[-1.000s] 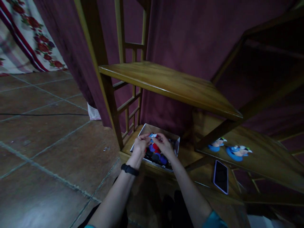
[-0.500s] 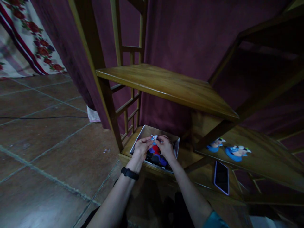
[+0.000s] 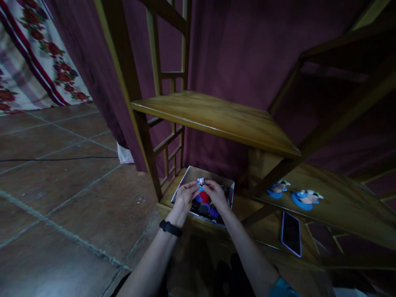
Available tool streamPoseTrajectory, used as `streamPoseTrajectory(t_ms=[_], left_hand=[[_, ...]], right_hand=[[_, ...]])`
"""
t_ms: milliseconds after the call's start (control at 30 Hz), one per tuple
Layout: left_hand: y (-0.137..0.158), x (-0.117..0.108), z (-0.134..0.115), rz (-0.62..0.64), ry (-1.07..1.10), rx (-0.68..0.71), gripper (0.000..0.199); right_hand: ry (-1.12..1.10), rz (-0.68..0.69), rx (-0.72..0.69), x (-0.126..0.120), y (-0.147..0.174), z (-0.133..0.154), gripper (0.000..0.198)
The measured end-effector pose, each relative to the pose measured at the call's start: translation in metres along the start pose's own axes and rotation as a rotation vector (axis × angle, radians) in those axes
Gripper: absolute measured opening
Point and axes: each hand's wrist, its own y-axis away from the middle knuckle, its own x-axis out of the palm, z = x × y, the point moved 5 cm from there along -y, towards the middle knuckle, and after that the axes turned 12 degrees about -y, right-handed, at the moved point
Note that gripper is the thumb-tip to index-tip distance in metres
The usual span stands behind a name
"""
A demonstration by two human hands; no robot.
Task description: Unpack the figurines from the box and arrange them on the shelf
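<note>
The toy (image 3: 201,182) is sitting right between the left hand (image 3: 186,194) and the right hand (image 3: 216,194), over the box (image 3: 194,173). Both hands are pinching it, one from each side, with only a narrow gap, so neither one is nearer. Its white top is pointing to the back of the box, and its blue part is pointing to the front. Its long way seems to be running from back to front, but the toy is looking too small to be sure.
</note>
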Motion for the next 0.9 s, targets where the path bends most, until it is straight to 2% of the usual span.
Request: streamPoseTrajectory(t_ms=[133,267,500,800,900], left_hand=[[0.000,0.000,-0.002,0.122,0.005,-0.086,0.012],[0.000,-0.002,0.001,0.148,-0.014,-0.100,0.016],[0.002,-0.002,0.002,0.127,-0.078,-0.040,0.020],[0.013,0.005,0.001,0.198,-0.093,-0.012,0.024],[0.025,0.007,0.002,0.133,-0.129,-0.003,0.025]], right_hand=[[-0.223,-0.017,0.160,-0.001,0.007,0.002,0.031],[-0.358,-0.012,0.223,-0.001,0.013,0.005,0.031],[-0.372,-0.074,0.259,-0.004,0.016,0.004,0.031],[-0.540,0.003,0.283,-0.006,0.023,0.010,0.033],[-0.549,0.018,0.299,-0.007,0.030,0.011,0.034]])
